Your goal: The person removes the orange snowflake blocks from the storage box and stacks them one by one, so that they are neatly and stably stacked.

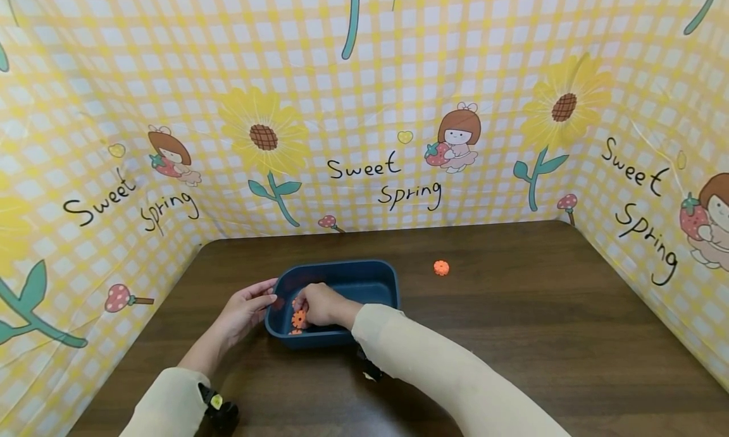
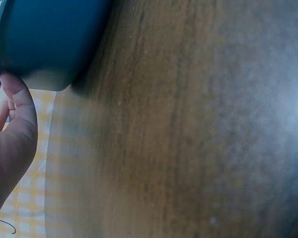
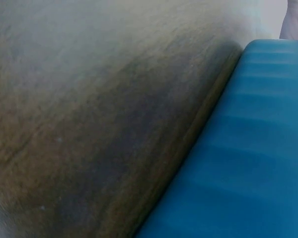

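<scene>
A dark blue rectangular box (image 1: 364, 291) with rounded corners stands on the table. My left hand (image 1: 245, 313) pinches its left end, the thumb at the rim; the left wrist view shows the thumb (image 2: 20, 96) against the box (image 2: 49, 39). Inside the box, my right hand (image 1: 321, 304) reaches down with curled fingers and holds an orange flower-shaped piece (image 1: 299, 319) at its fingertips. More orange shows beside and below that piece, partly hidden by the hand and the box wall. In the right wrist view only the box's outer side (image 3: 238, 163) appears, not the right hand.
Another orange flower-shaped piece (image 1: 441, 268) lies on the brown wooden table (image 1: 512, 310), right of the box. A yellow checked cloth (image 1: 364, 108) with printed flowers and figures stands around the table's back and sides.
</scene>
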A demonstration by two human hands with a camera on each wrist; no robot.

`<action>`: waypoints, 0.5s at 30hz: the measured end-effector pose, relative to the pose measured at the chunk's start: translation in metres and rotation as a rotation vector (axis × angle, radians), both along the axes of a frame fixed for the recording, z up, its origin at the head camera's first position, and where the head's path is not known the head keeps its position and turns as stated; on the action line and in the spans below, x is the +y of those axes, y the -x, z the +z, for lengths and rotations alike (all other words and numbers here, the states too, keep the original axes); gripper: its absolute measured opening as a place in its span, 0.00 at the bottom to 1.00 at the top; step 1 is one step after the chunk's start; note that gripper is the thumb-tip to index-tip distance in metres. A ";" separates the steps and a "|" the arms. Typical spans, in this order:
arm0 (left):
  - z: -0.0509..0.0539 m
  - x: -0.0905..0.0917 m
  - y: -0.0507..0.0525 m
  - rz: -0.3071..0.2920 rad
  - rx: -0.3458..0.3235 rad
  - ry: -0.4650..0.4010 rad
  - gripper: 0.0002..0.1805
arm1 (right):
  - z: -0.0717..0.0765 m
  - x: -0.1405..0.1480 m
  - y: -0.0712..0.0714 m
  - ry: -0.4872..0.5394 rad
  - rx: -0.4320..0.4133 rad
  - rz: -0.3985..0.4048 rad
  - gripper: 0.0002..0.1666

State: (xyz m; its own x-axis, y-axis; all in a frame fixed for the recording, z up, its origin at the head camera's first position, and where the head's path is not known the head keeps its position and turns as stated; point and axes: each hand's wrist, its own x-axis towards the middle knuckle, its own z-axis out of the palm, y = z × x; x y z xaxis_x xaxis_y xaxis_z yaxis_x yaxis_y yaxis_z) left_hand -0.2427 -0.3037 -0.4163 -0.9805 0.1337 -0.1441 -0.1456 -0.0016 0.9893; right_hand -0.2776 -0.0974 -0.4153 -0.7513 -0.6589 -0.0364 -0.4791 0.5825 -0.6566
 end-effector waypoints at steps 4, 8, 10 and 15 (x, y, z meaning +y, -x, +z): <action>0.000 -0.001 0.000 0.004 -0.003 0.005 0.30 | 0.002 0.002 0.001 0.034 -0.043 -0.004 0.11; 0.001 0.000 0.000 -0.001 -0.010 -0.001 0.30 | 0.007 0.007 0.001 0.088 -0.133 -0.016 0.10; 0.002 0.000 0.000 -0.002 -0.013 -0.009 0.31 | 0.008 0.009 0.001 0.124 -0.186 -0.020 0.10; 0.001 0.000 0.000 -0.005 -0.015 -0.017 0.31 | 0.010 0.016 0.003 0.212 -0.299 -0.064 0.12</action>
State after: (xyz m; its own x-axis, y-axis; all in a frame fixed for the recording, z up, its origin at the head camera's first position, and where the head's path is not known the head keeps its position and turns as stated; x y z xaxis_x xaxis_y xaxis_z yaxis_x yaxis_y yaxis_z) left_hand -0.2425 -0.3042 -0.4150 -0.9775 0.1413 -0.1569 -0.1609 -0.0172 0.9868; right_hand -0.2807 -0.0816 -0.4057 -0.7681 -0.6273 -0.1285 -0.2149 0.4415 -0.8712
